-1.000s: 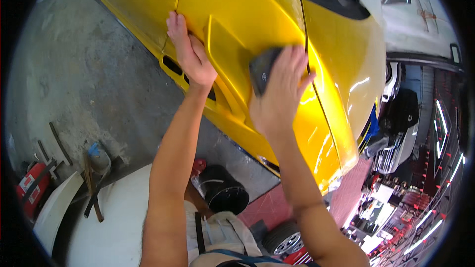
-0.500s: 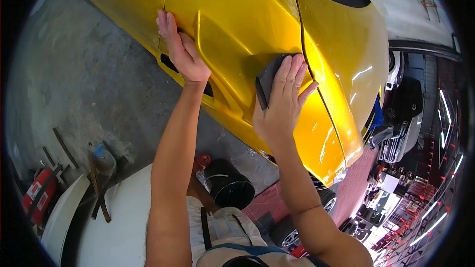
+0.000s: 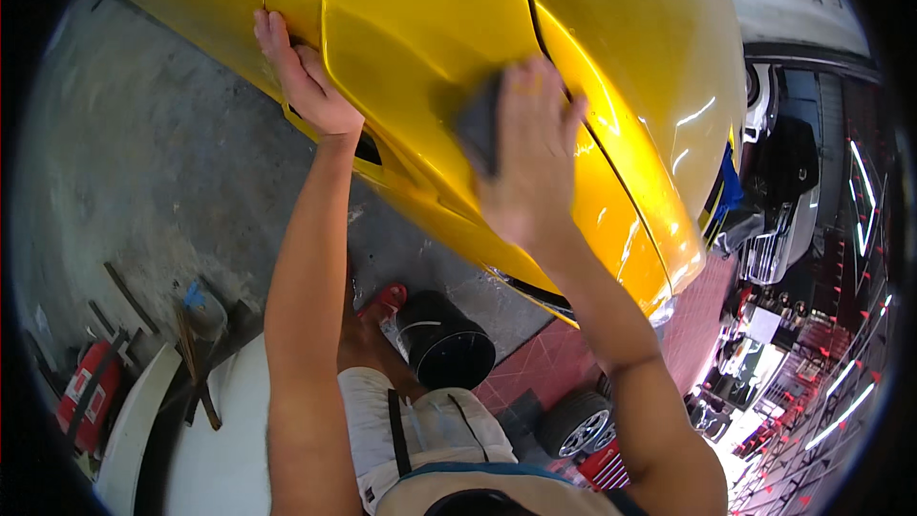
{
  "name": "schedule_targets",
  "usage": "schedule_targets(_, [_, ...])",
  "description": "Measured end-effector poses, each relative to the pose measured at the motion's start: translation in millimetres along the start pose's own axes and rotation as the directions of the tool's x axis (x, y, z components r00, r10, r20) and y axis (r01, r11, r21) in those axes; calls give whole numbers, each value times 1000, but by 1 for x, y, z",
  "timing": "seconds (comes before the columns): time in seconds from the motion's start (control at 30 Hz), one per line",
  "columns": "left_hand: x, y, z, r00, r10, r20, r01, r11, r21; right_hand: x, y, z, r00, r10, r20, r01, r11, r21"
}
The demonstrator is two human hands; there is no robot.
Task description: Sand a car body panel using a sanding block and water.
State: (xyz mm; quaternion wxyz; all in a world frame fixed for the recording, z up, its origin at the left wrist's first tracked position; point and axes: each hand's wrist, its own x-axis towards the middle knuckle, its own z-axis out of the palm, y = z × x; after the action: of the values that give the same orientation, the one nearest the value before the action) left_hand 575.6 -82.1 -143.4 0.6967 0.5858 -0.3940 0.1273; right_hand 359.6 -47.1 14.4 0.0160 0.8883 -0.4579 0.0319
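Note:
A glossy yellow car (image 3: pixel 411 48) stands before me, its fender bulging beside a dark seam that borders the hood. My right hand (image 3: pixel 530 158), smeared by motion, presses a dark grey folded sheet (image 3: pixel 478 124) flat to the fender close to that seam. Whether the sheet is sandpaper or cloth I cannot tell; the palm covers part of it. Farther left, my left hand (image 3: pixel 310 96) rests on the car's side by a raised crease, fingers stretched out and holding nothing. A dark opening (image 3: pixel 368 147) in the bodywork lies just below its wrist.
A black bucket (image 3: pixel 454 349) stands on the floor below the car, near a red sandal (image 3: pixel 387 299) on a foot. Loose wheels (image 3: pixel 575 428) lie at the lower right. White panels (image 3: pixel 229 430) and a red case (image 3: pixel 91 397) are at the lower left. Other vehicles (image 3: pixel 783 201) stand at right.
The view has shifted, so the car and my left hand appear farther left. My right hand, now blurred, has slid with the grey sheet over the fender. The left hand keeps its place on the car.

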Motion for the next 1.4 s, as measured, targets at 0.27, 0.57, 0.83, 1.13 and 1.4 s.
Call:
schedule_targets(0.27, [6,15,3,998,-62,-19,61,998,-24,-85,54,-23,948,-198,249,201,979,11])
schedule_targets(0.57, [4,11,0,998,-43,-46,43,999,4,37,-5,-15,871,-468,146,479,877,-43])
schedule_targets(0.83, [9,17,3,998,-37,-56,38,999,25,47,-19,-14,876,-458,153,470,881,-52])
schedule_targets(1.13, [8,28,8,993,-78,-87,76,997,-25,-80,48,-21,861,-412,297,414,908,62])
schedule_targets(1.4, [6,0,6,988,-35,-150,34,999,-7,59,-52,4,794,-605,60,589,789,174])
